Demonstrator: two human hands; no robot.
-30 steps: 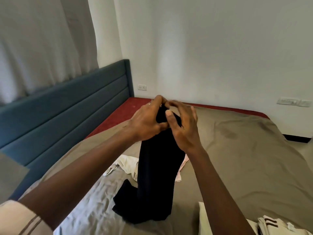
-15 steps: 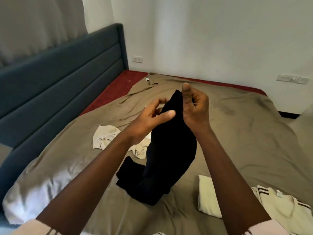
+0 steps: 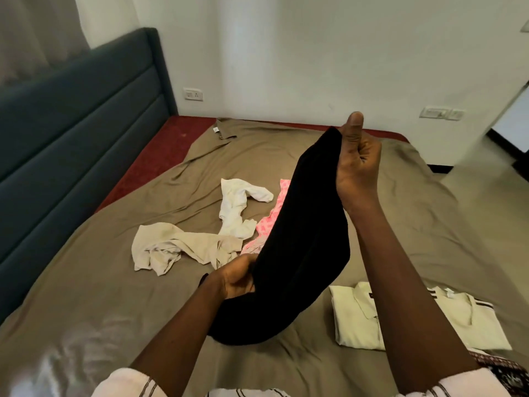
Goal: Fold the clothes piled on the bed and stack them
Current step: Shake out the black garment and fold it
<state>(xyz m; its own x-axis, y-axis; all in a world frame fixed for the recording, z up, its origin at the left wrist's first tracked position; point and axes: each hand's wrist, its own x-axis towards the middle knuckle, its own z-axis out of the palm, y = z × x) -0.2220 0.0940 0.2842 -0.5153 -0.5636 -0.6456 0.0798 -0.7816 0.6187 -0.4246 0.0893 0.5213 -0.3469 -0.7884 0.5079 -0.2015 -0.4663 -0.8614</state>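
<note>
A long black garment (image 3: 300, 233) hangs over the bed (image 3: 400, 224). My right hand (image 3: 356, 161) grips its upper end, raised with the thumb up. Lower down, my left hand (image 3: 236, 277) grips the cloth along its left edge, and the bottom of the garment rests bunched on the sheet. Loose on the bed behind lie a beige garment (image 3: 171, 247), a white garment (image 3: 237, 207) and a pink patterned garment (image 3: 269, 224), partly hidden by the black one. A folded cream shirt (image 3: 357, 319) with dark striped trim lies at the right.
A dark blue padded headboard (image 3: 71, 124) runs along the left. The olive sheet leaves a strip of red mattress (image 3: 160, 161) bare at the far left. White walls stand behind, with floor (image 3: 495, 202) and a doorway at the right.
My left hand has slid down from the top of the black garment to its lower edge. My right hand stays at the top. The view has tilted down, showing more loose clothes.
</note>
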